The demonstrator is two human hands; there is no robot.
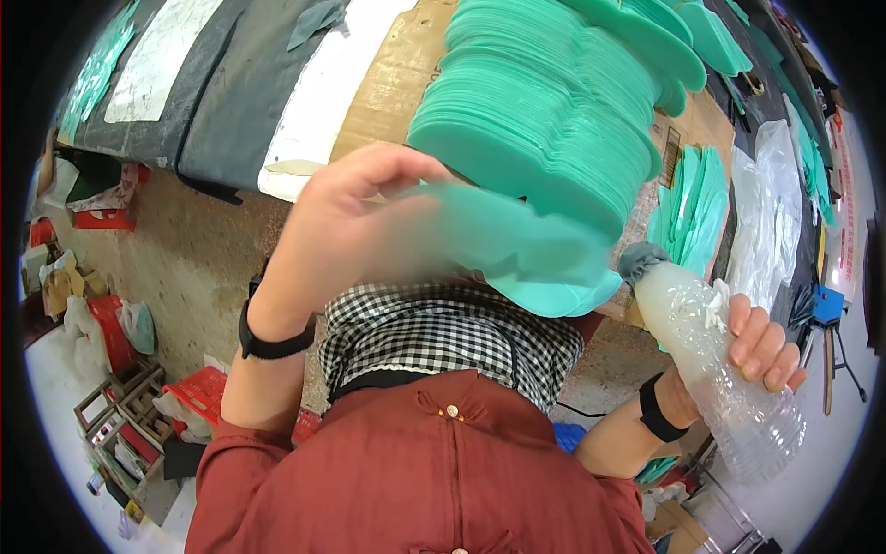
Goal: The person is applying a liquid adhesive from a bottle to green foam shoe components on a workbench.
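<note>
My left hand is closed on one end of a thin green sole-shaped sheet. That sheet is smeared by motion and hangs in front of the table edge, partly over a tall stack of like green sheets. Wrapped round a clear plastic bottle is my right hand. Whitish stuff fills the bottle's upper part, and a grey cloth plug covers its mouth, close to the sheet's far end. A white blob clings to the bottle's side near my fingertips.
Cardboard lies under the stack. Further right are a fanned green pile and clear plastic film. White strips and a dark cover spread over the table's left part. Red crates and a wooden rack stand on the floor at left.
</note>
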